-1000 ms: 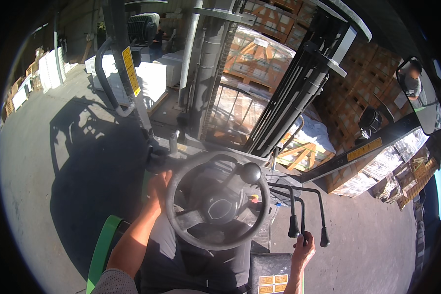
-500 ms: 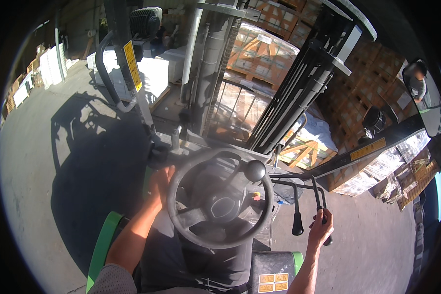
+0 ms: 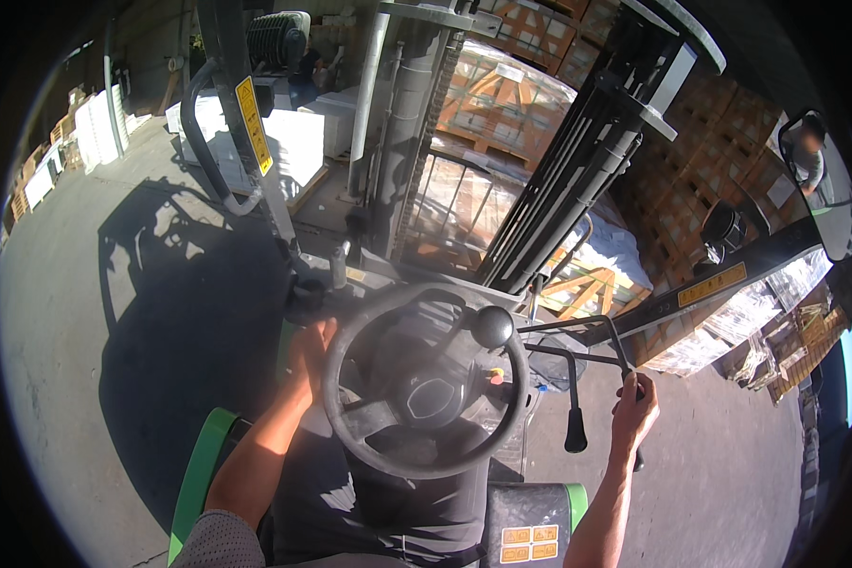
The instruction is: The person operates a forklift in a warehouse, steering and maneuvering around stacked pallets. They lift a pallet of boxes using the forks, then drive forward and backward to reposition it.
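My right hand [image 3: 635, 412] is closed around the handle of a black control lever [image 3: 613, 333] to the right of the steering wheel [image 3: 332, 417]. Just left of it, a second black lever [image 3: 576, 431] stands untouched. My left hand [image 3: 310, 360] is beside the wheel's left rim, its fingers partly hidden and blurred, so I cannot make out whether it grips anything. A round black knob [image 3: 491, 328] sits on the wheel's upper right. Ahead rises the forklift mast [image 3: 570, 180], with pallets of crates [image 3: 506, 99] visible between its uprights.
White stacked goods [image 3: 293, 151] stand ahead on the left, with a partly hidden person [image 3: 307, 78] behind them. Tall crate stacks [image 3: 701, 123] and wrapped pallets [image 3: 701, 346] line the right. A mirror [image 3: 828, 189] hangs far right. The machine's shadow [image 3: 189, 360] covers floor at left.
My right hand has shifted slightly forward and to the right, still on the lever. The left hand and the steering wheel look almost unchanged.
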{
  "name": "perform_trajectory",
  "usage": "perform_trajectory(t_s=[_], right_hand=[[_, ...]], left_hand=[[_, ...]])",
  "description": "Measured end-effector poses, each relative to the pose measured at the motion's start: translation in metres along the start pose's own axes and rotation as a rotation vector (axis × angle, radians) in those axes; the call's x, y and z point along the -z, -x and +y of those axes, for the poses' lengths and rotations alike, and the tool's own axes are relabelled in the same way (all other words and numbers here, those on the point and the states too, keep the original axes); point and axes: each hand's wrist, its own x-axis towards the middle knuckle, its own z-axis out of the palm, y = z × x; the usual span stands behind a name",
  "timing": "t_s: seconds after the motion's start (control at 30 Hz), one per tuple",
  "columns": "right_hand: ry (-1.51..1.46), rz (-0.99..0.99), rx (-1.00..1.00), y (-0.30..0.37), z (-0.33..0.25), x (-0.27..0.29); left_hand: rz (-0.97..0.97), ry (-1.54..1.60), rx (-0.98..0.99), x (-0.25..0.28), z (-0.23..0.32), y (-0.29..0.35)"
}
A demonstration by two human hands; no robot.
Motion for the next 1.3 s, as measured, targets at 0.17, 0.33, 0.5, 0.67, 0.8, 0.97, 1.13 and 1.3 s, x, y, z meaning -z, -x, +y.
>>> perform_trajectory(t_s=[0.17, 0.33, 0.5, 0.67, 0.8, 0.97, 1.13, 1.3], right_hand=[[0.016, 0.009, -0.017, 0.000, 0.000, 0.000], [0.022, 0.006, -0.015, 0.001, 0.002, 0.001], [0.036, 0.001, -0.011, 0.002, 0.008, 0.000], [0.005, 0.045, 0.072, 0.006, 0.016, -0.003], [0.026, 0.025, 0.012, 0.021, 0.024, 0.002], [-0.003, 0.039, -0.008, 0.071, 0.043, 0.008], [-0.040, 0.128, -0.147, 0.103, 0.071, 0.003], [-0.108, 0.145, 0.000, 0.084, 0.085, -0.003]], left_hand=[[0.035, -0.081, -0.055, -0.002, -0.003, 0.000], [0.021, -0.059, -0.034, -0.001, -0.001, 0.000], [-0.006, -0.017, -0.004, -0.001, -0.003, 0.002], [0.013, -0.032, -0.038, -0.001, -0.005, -0.001], [-0.037, -0.091, -0.060, 0.003, -0.001, -0.016], [-0.066, -0.069, -0.108, 0.005, 0.004, -0.030], [-0.013, -0.055, -0.124, -0.001, 0.005, -0.028], [-0.046, -0.064, -0.068, -0.003, 0.011, -0.029]])
